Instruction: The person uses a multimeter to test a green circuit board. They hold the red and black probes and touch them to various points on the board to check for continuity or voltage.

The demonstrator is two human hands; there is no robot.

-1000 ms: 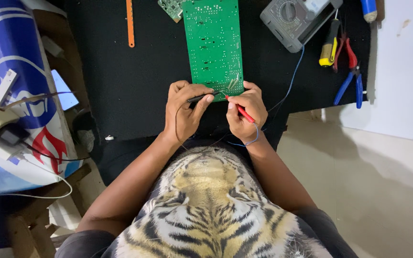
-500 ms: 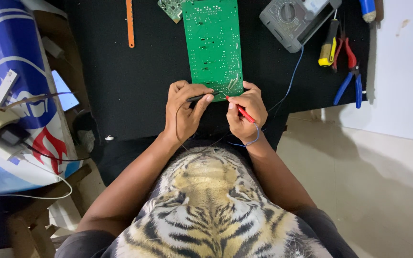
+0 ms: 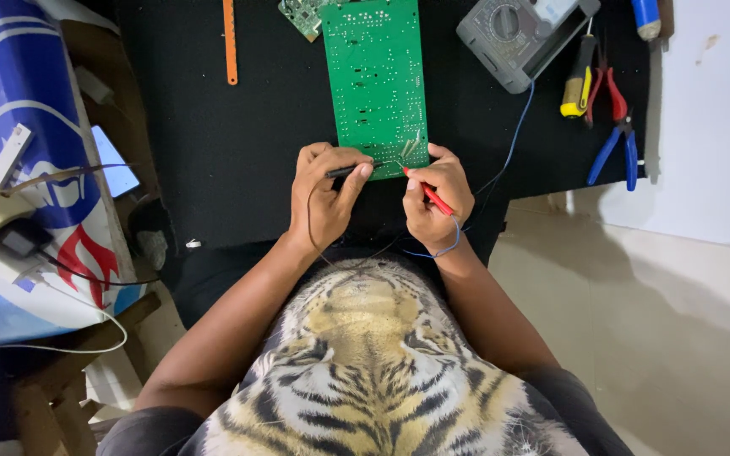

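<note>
Multimeter, pliers, screwdriver right of circuit board; probes unobstructed.

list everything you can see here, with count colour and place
circuit board: 1, green, mat centre, long
small board: 1, green, top edge
multimeter: 1, grey, top right
black probe: 1, left hand, tip at board's near edge
red probe: 1, right hand, tip at board's near edge
screwdriver: 1, yellow-black, right
pliers: 1, red and blue handles, far right
orange strip: 1, top left
mat: 1, black
left hand: 1
right hand: 1
</note>
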